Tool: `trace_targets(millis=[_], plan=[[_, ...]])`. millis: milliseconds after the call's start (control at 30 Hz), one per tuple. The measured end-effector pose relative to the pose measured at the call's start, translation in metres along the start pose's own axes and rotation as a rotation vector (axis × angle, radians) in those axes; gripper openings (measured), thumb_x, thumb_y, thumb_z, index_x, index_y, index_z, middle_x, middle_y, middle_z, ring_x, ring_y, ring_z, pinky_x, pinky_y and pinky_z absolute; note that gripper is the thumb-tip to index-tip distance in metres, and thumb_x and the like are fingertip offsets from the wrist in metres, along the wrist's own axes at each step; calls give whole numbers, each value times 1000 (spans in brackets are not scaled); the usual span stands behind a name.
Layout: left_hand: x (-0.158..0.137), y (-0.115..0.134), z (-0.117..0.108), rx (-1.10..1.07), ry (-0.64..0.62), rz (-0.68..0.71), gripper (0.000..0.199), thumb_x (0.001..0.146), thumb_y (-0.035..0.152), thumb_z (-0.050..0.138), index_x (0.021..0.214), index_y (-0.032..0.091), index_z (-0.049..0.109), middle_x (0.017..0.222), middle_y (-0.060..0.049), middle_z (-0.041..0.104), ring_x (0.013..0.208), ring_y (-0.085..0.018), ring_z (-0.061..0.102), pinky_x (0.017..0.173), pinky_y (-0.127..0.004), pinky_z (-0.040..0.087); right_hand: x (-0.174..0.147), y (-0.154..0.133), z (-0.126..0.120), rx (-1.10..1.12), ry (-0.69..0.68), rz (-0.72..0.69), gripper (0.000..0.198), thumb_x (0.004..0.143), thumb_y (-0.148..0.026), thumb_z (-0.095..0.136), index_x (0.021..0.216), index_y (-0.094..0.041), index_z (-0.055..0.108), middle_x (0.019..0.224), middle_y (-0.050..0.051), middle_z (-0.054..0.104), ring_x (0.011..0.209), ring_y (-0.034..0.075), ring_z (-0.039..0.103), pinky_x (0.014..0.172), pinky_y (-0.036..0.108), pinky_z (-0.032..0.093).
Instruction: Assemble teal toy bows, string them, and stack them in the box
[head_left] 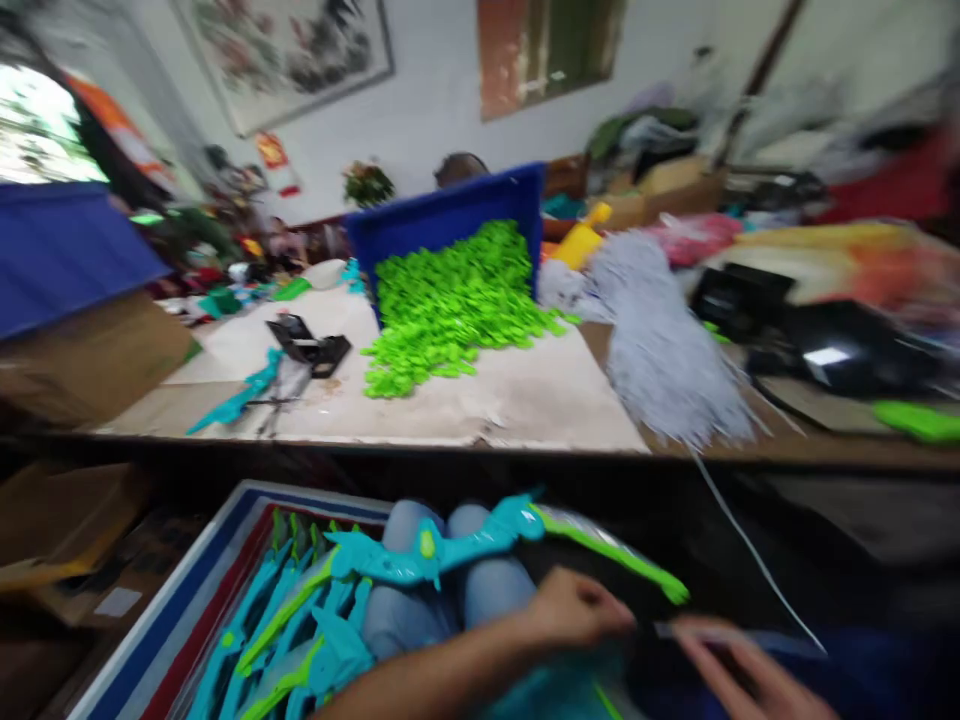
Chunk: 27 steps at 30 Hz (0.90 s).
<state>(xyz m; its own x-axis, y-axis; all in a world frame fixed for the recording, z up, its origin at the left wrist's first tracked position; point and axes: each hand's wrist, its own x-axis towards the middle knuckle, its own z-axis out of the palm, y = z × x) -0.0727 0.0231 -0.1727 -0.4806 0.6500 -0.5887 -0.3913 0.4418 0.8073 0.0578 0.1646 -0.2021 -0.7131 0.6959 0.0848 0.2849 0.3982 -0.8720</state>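
A turquoise toy bow [465,548] with bright green tips lies across my knees [409,620]. My left hand [574,612] is just below its right limb, fingers closed in a pinch. What they hold is blurred. To the right, my right hand [750,668] has thumb and fingers bent together near a thin pale strip, too smeared to name. The two hands are a short way apart. Below my left forearm another turquoise piece shows partly. Several more bows [262,610] stand in a striped container [187,640] at my left.
On the table ahead, a tipped blue bin [450,205] spills small green plastic parts [457,310]. A bundle of white strings [660,340] hangs at the table's edge, one strand trailing down. A black phone stand [307,345] and another turquoise piece [240,395] lie left. Cardboard boxes [75,530] stand lower left.
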Motion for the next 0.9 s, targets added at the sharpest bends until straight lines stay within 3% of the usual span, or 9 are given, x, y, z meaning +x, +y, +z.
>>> trace_targets(millis=[67, 133, 233, 467, 667, 900], plan=[[-1, 2, -1, -103, 116, -9, 4, 69, 12, 70, 65, 11, 69, 56, 0, 60, 61, -13, 54, 71, -28, 46, -4, -8, -15, -18, 74, -45, 32, 72, -54, 57, 78, -25, 68, 86, 8, 70, 84, 25, 67, 82, 39, 55], [9, -1, -1, -135, 38, -79, 7, 74, 10, 65, 68, 11, 68, 60, -1, 63, 61, -11, 55, 69, -25, 46, -5, -14, -26, -45, 173, -134, 28, 80, -47, 53, 76, -22, 65, 88, 8, 69, 86, 23, 65, 83, 38, 54], [28, -12, 7, -182, -95, -169, 6, 79, 8, 60, 78, 9, 66, 64, -3, 65, 58, -9, 58, 64, -21, 46, -7, -16, -30, -114, 179, -176, 22, 85, -37, 50, 77, -21, 64, 93, 9, 69, 86, 20, 65, 74, 33, 55], [41, -18, 34, -323, -216, -207, 14, 84, 9, 56, 98, 9, 60, 72, -6, 70, 62, -11, 65, 62, -22, 50, -13, -3, -12, -140, 160, -192, 19, 87, -29, 50, 80, -20, 65, 100, 8, 68, 87, 19, 65, 68, 30, 55], [49, -14, 40, -378, -277, -203, 6, 86, 14, 57, 82, 10, 60, 71, -8, 70, 62, -12, 66, 62, -21, 51, 6, 7, 0, -249, 76, -272, 18, 88, -23, 48, 83, -21, 65, 104, 8, 67, 93, 19, 65, 83, 34, 54], [50, -15, 43, -408, -281, -191, 12, 87, 13, 54, 77, 10, 60, 70, -8, 69, 60, -11, 64, 67, -24, 50, 11, 9, -2, -430, -49, -393, 22, 91, -20, 43, 88, -20, 65, 97, 10, 69, 90, 22, 66, 79, 35, 54]])
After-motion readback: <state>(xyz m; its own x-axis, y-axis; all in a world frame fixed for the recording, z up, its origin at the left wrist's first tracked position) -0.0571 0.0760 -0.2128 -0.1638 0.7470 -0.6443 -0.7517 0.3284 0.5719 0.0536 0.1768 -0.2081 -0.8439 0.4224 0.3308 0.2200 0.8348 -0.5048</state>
